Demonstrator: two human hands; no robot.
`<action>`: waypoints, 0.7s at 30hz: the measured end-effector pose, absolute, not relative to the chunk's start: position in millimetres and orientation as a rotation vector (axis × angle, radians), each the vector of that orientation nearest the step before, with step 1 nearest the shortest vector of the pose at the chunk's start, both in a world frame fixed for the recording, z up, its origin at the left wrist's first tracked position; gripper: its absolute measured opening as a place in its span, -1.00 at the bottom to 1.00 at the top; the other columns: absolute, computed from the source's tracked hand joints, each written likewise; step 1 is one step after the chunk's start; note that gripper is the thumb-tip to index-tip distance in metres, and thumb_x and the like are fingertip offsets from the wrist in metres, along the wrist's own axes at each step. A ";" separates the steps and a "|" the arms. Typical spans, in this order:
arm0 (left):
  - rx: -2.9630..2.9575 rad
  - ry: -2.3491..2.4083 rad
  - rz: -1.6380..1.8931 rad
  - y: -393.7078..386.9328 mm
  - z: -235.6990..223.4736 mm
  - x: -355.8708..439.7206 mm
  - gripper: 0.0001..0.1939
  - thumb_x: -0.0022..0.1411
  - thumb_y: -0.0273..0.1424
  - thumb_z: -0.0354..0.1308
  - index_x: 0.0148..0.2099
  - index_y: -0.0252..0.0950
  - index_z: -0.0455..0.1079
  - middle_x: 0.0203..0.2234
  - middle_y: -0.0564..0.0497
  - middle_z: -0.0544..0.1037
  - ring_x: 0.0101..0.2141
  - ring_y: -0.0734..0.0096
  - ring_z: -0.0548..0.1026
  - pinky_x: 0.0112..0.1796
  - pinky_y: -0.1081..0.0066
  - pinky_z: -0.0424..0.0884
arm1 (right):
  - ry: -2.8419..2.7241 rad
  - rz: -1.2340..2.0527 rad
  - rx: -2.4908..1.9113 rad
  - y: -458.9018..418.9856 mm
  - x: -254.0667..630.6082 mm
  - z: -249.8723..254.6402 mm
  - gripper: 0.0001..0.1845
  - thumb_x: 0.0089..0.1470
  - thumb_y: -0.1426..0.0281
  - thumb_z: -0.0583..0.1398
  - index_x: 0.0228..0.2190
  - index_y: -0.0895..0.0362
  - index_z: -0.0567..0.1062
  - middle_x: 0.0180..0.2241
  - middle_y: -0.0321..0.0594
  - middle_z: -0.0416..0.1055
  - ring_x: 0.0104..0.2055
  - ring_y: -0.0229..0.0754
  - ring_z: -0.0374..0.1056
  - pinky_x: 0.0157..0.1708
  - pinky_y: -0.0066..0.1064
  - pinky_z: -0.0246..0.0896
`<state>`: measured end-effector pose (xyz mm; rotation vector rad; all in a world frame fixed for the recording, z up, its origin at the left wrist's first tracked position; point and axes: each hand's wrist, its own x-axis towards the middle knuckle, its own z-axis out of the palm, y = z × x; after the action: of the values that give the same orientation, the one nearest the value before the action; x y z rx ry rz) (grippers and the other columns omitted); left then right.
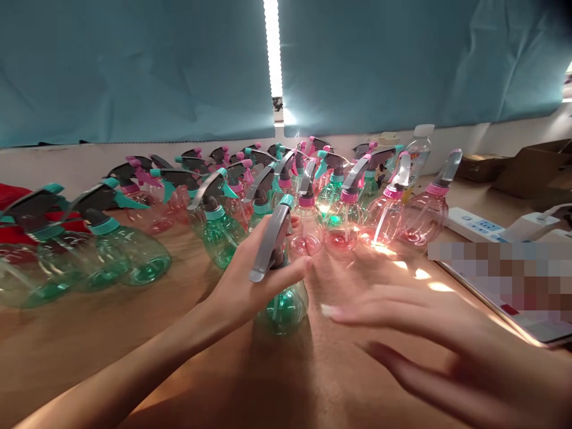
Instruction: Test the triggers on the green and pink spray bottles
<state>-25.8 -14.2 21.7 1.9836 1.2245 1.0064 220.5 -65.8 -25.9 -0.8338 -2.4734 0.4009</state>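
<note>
In the middle of the table a green spray bottle (286, 307) stands upright, its grey and teal spray head facing away. My left hand (254, 268) is wrapped around the neck of this bottle, thumb on the right side. To the right, my right hand (429, 333) hovers over the table, slightly blurred, fingers stretched out and holding nothing. Just beyond the held bottle are a pink spray bottle (306, 229) and another green spray bottle (221, 238).
Several more green and pink spray bottles crowd the back and the left, such as a green one (147, 262). At right lie a white power strip (476, 223), a phone-like device (536, 325) and a cardboard box (536, 173). A clear water bottle (419, 152) stands behind.
</note>
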 end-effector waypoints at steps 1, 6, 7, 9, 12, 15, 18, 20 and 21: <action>2.002 1.227 1.018 -13.6 21.6 -25.2 -0.64 0.19 -0.27 0.19 0.03 -0.20 0.32 -0.38 0.05 0.40 -0.21 0.20 0.50 -0.36 0.39 0.43 | -2.484 0.478 -0.857 -53.4 212.6 -20.3 -0.61 0.24 0.39 0.13 0.08 -0.13 0.41 0.01 -0.29 0.49 0.01 -0.12 0.43 -0.06 -0.36 0.43; 2.039 1.254 1.133 -12.3 18.2 -22.9 -0.71 0.10 -0.43 0.09 -0.07 -0.21 0.35 -0.48 0.12 0.33 -0.43 0.38 0.42 -0.40 0.42 0.36 | -2.538 0.519 -0.802 -9.7 186.9 -49.0 -0.67 0.25 0.35 0.14 0.03 0.10 0.47 0.03 -0.10 0.48 0.03 -0.07 0.43 0.03 -0.22 0.38; 2.032 1.256 1.149 -12.5 18.1 -22.8 -0.70 0.08 -0.44 0.08 -0.09 -0.21 0.35 -0.49 0.12 0.33 -0.48 0.41 0.38 -0.42 0.42 0.35 | -2.556 0.499 -0.793 -5.6 185.8 -59.4 -0.62 0.25 0.32 0.15 0.07 0.16 0.44 0.08 -0.02 0.44 0.09 -0.02 0.38 0.07 -0.16 0.34; 2.010 1.271 1.160 -13.2 18.7 -23.2 -0.68 0.05 -0.45 0.06 -0.09 -0.21 0.34 -0.48 0.13 0.34 -0.56 0.46 0.30 -0.45 0.41 0.32 | -2.585 0.450 -0.791 -1.0 186.0 -75.8 -0.52 0.26 0.25 0.15 0.13 0.22 0.39 0.16 0.08 0.35 0.21 0.05 0.26 0.16 -0.07 0.24; 2.001 1.297 1.133 -13.8 20.3 -24.6 -0.68 0.04 -0.45 0.05 -0.10 -0.19 0.33 -0.54 0.16 0.32 -0.63 0.48 0.22 -0.47 0.40 0.29 | -2.591 0.441 -0.833 0.1 188.3 -86.0 -0.44 0.27 0.16 0.13 0.18 0.20 0.34 0.23 0.07 0.26 0.31 0.06 0.11 0.24 -0.02 0.10; 2.010 1.272 1.121 -12.2 21.2 -25.2 -0.69 0.02 -0.45 0.04 -0.11 -0.19 0.31 -0.55 0.16 0.31 -0.64 0.49 0.18 -0.50 0.39 0.24 | -2.579 0.475 -0.861 -0.3 189.3 -85.7 -0.42 0.26 0.12 0.12 0.19 0.18 0.34 0.25 0.05 0.22 0.32 0.05 0.08 0.26 -0.04 0.07; 2.022 1.221 1.133 -9.6 21.5 -25.2 -0.76 -0.01 -0.47 0.03 -0.22 -0.20 0.29 -0.52 0.16 0.28 -0.63 0.50 0.12 -0.55 0.40 0.12 | -2.579 0.497 -0.857 -0.1 189.2 -84.8 -0.39 0.26 0.10 0.12 0.19 0.21 0.34 0.26 0.06 0.20 0.33 0.04 0.07 0.27 -0.07 0.05; 2.042 1.208 1.144 -8.6 21.5 -25.7 -0.90 0.00 -0.48 0.03 -0.36 -0.20 0.21 -0.55 0.17 0.17 -0.61 0.49 0.10 -0.55 0.39 0.06 | -2.580 0.508 -0.854 0.3 189.1 -85.7 -0.38 0.26 0.09 0.12 0.19 0.21 0.34 0.27 0.05 0.20 0.33 0.04 0.06 0.28 -0.08 0.03; 2.047 1.210 1.146 -8.6 21.4 -26.3 -0.91 0.02 -0.48 0.03 -0.41 -0.20 0.16 -0.57 0.17 0.12 -0.60 0.48 0.11 -0.55 0.39 0.06 | -2.576 0.516 -0.856 0.5 189.1 -86.4 -0.38 0.26 0.09 0.12 0.19 0.20 0.34 0.27 0.04 0.20 0.33 0.03 0.06 0.28 -0.08 0.03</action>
<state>-26.3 -8.6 21.4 2.0469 1.2099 1.1460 189.1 0.5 -86.4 -0.8558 -2.5762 0.5163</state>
